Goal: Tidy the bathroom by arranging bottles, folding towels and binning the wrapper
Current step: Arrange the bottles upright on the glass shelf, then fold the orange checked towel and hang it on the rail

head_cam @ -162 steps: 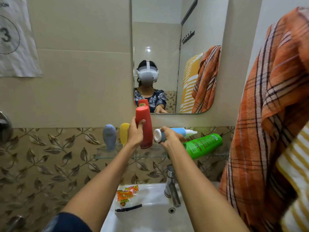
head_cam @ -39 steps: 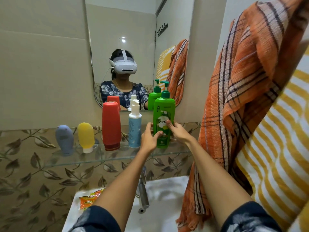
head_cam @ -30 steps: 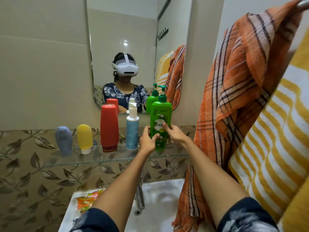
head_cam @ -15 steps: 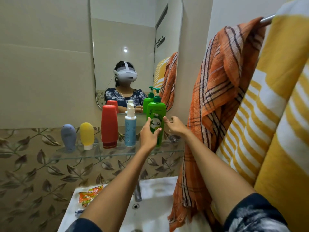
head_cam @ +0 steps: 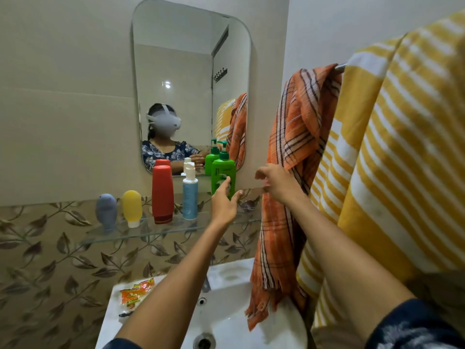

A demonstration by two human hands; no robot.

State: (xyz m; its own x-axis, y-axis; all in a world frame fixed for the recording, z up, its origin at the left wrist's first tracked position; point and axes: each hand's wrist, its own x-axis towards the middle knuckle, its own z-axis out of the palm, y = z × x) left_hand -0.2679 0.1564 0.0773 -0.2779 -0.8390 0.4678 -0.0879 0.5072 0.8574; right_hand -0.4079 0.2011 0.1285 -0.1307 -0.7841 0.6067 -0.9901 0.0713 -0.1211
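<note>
From the head camera, five bottles stand upright in a row on the glass shelf point(head_cam: 156, 234) under the mirror point(head_cam: 191, 79): a grey-blue squeeze tube point(head_cam: 106, 210), a yellow squeeze tube point(head_cam: 131, 207), a red bottle point(head_cam: 162, 194), a blue-and-white spray bottle point(head_cam: 190, 193) and a green pump bottle point(head_cam: 223, 172) at the right end. The left hand point(head_cam: 224, 201) is in front of the green pump bottle with fingers relaxed and apart, gripping nothing; whether a fingertip touches the label cannot be told. The right hand point(head_cam: 273, 183) is off the bottle, loosely curled and empty, just beside the edge of the orange plaid towel point(head_cam: 294, 157). That towel hangs bunched from a rail, with a yellow striped towel point(head_cam: 392, 152) draped next to it. An orange wrapper point(head_cam: 136, 293) lies on the rim of the white sink point(head_cam: 226, 321), left of the drain.

The bottle arranging looks finished, and the towels appear to be the step now starting. The next move likely calls for the right hand to take hold of the orange plaid towel and lift it clear of the rail without dragging the yellow one along or brushing the nearby green pump bottle. The wrapper is not yet binned.
</note>
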